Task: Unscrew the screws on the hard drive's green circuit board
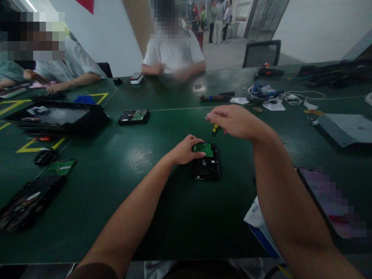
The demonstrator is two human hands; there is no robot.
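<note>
A dark green table is filling most of the view, and two other people are sitting at it: one in a white shirt straight across, another at the far left with forearms lying on the top. An open black tray is taking up the left side, and a grey panel is lying at the right. A flat screen is resting just beside the right forearm, which is passing over a white and blue packet. A dismantled black unit is sitting at the lower left, with a loose green board above it. A second drive is lying well apart to the left, and a tangle of cables is spreading far right.

The near table edge is running under both forearms. Bare green top is lying open all round the hard drive, which is sitting in the middle of the table with its circuit board facing up.

The left hand is curling over the drive's far left corner, its fingers closed and pressing on the board. The right hand is hovering palm down above the far right corner, its fingers pinching a yellow-handled screwdriver that is pointing down at the board's edge.
</note>
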